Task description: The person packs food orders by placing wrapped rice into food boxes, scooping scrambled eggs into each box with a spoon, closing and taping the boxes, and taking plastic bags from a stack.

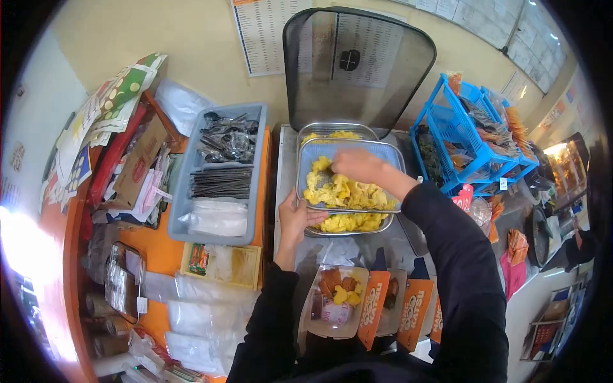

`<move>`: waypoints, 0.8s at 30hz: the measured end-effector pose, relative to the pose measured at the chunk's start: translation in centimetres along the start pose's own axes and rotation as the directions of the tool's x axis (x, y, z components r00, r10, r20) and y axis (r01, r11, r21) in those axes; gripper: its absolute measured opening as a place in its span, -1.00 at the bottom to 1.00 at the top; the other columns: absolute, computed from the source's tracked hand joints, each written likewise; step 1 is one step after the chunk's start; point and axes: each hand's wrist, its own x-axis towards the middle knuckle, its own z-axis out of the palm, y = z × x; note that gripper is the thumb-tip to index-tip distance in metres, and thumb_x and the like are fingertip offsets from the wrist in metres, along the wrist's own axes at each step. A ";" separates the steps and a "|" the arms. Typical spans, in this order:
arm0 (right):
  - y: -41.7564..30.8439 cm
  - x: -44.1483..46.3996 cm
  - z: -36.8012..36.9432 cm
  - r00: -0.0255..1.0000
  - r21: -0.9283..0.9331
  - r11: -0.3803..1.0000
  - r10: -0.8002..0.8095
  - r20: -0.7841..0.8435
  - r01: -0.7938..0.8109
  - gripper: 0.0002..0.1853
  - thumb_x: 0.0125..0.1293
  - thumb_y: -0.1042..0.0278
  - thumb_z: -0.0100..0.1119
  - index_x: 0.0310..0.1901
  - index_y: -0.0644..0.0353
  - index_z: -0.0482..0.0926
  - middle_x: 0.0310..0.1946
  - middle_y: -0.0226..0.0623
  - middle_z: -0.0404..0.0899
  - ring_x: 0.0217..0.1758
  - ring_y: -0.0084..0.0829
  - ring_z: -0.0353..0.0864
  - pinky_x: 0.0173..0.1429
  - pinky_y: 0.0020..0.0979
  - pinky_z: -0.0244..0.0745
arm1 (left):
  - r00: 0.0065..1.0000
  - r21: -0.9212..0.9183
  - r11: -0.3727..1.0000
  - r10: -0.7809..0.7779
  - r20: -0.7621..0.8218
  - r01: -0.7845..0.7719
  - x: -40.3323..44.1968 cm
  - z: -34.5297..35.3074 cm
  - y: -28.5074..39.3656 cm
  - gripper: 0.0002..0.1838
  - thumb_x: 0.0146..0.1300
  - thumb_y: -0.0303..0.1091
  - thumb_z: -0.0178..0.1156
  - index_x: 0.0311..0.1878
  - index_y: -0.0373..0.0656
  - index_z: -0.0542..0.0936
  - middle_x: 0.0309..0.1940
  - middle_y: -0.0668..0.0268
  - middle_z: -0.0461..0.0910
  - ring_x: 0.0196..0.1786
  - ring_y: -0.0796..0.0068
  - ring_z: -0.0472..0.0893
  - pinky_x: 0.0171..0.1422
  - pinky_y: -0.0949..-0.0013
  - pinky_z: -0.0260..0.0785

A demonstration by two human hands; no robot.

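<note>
A mesh-lined metal tray (pixel 383 153) holds yellow food pieces (pixel 345 191). It lies over a second metal tray (pixel 313 228) with more yellow food. At the upper tray's lower left corner, my left hand (pixel 295 220) grips the rim. Inside that tray, my right hand (pixel 357 165) is closed over the yellow food; what it holds, if anything, is hidden. Just below the trays, an open takeout box (pixel 350 325) contains brown pieces, yellow food and a wrapped packet. Orange printed boxes (pixel 373 306) stand beside it.
A grey bin (pixel 263 140) with black cutlery and white packets is on the left, above a small wooden box (pixel 257 265). Blue baskets (pixel 447 127) of packets are on the right. A dark mesh cover (pixel 306 96) stands upright behind the trays.
</note>
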 end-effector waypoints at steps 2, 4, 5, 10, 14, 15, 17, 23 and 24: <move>-0.5 -0.9 -2.4 0.985 0.157 0.987 0.045 -0.165 -0.019 -0.89 0.12 0.43 0.14 -0.38 0.22 0.64 -0.35 -0.24 0.65 -0.12 -0.29 0.64 -0.05 -0.32 0.58 | 1.000 0.000 1.000 0.025 0.012 -0.025 -0.1 0.2 0.0 -0.60 0.51 -0.49 -0.23 0.37 -0.28 0.25 -0.21 -0.09 0.65 -0.31 0.06 0.75 -0.32 0.26 0.70; -2.4 -0.7 -0.7 0.976 0.196 0.977 -0.042 -0.213 0.084 -0.88 0.12 0.43 0.14 -0.34 0.21 0.64 -0.34 -0.25 0.64 -0.12 -0.28 0.64 -0.05 -0.32 0.58 | 1.000 0.011 1.000 0.014 -0.021 -0.014 0.0 0.5 0.0 -0.60 0.51 -0.49 -0.23 0.37 -0.29 0.25 -0.21 -0.09 0.65 -0.32 0.05 0.75 -0.32 0.26 0.70; -3.3 -0.8 0.4 0.968 0.220 0.966 -0.080 -0.239 0.134 -0.88 0.12 0.44 0.13 -0.33 0.20 0.64 -0.34 -0.26 0.64 -0.13 -0.27 0.64 -0.05 -0.32 0.58 | 0.999 0.021 1.000 0.005 -0.039 -0.004 0.0 0.5 0.0 -0.60 0.51 -0.49 -0.22 0.37 -0.29 0.25 -0.22 -0.09 0.65 -0.33 0.05 0.75 -0.32 0.25 0.70; -3.2 -1.8 1.3 0.996 0.147 0.985 -0.090 -0.010 0.091 -0.87 0.08 0.48 0.15 -0.32 0.17 0.65 -0.34 -0.22 0.62 -0.08 -0.22 0.62 -0.04 -0.28 0.56 | 0.997 -0.022 0.998 0.054 -0.058 -0.055 -0.1 0.7 0.0 -0.56 0.51 -0.49 -0.20 0.41 -0.32 0.19 -0.22 -0.10 0.65 -0.33 0.03 0.74 -0.32 0.24 0.70; -1.2 -2.6 -2.1 0.984 0.299 0.952 0.110 -0.137 -0.064 -0.74 -0.01 0.62 0.19 -0.23 0.18 0.68 -0.23 -0.20 0.67 -0.05 -0.15 0.62 0.02 -0.22 0.54 | 0.998 -0.034 0.999 0.019 -0.065 -0.022 -0.3 0.8 0.2 -0.48 0.50 -0.52 -0.20 0.48 -0.30 0.04 -0.19 -0.14 0.63 -0.32 -0.02 0.74 -0.30 0.21 0.71; -1.0 -2.7 -2.4 0.962 0.366 0.926 0.178 -0.208 -0.092 -0.71 -0.02 0.64 0.19 -0.21 0.19 0.69 -0.22 -0.17 0.68 -0.06 -0.11 0.63 0.02 -0.19 0.54 | 0.998 -0.036 0.999 0.012 -0.060 -0.014 -0.3 0.6 0.4 -0.45 0.49 -0.53 -0.21 0.51 -0.29 -0.01 -0.18 -0.15 0.62 -0.32 -0.04 0.73 -0.30 0.19 0.71; -0.7 -2.8 0.1 0.930 0.414 0.886 0.310 -0.197 -0.208 -0.68 0.00 0.67 0.16 -0.17 0.24 0.68 -0.24 -0.09 0.68 -0.11 -0.06 0.65 0.01 -0.17 0.54 | 0.999 -0.052 0.998 0.031 -0.027 -0.032 0.1 0.1 0.0 -0.42 0.50 -0.53 -0.21 0.52 -0.27 -0.06 -0.17 -0.16 0.62 -0.32 -0.06 0.73 -0.29 0.19 0.71; -6.1 -2.7 -0.2 0.871 0.703 0.668 0.469 -0.147 -0.242 -0.72 0.02 0.63 0.11 -0.19 0.27 0.67 -0.32 0.05 0.65 -0.22 0.02 0.67 -0.08 -0.11 0.55 | 0.997 -0.061 0.998 0.026 -0.067 -0.030 -0.3 -0.2 0.6 -0.51 0.51 -0.49 -0.18 0.45 -0.28 0.09 -0.18 -0.13 0.64 -0.29 -0.03 0.74 -0.27 0.21 0.70; -7.1 -2.6 -0.5 0.870 0.722 0.649 0.474 -0.140 -0.238 -0.73 0.02 0.61 0.13 -0.20 0.26 0.67 -0.33 0.06 0.65 -0.23 0.02 0.67 -0.08 -0.11 0.55 | 0.996 -0.050 0.999 0.016 -0.087 -0.020 -0.4 -0.2 0.7 -0.56 0.51 -0.48 -0.18 0.41 -0.29 0.20 -0.18 -0.10 0.65 -0.29 -0.01 0.74 -0.28 0.23 0.71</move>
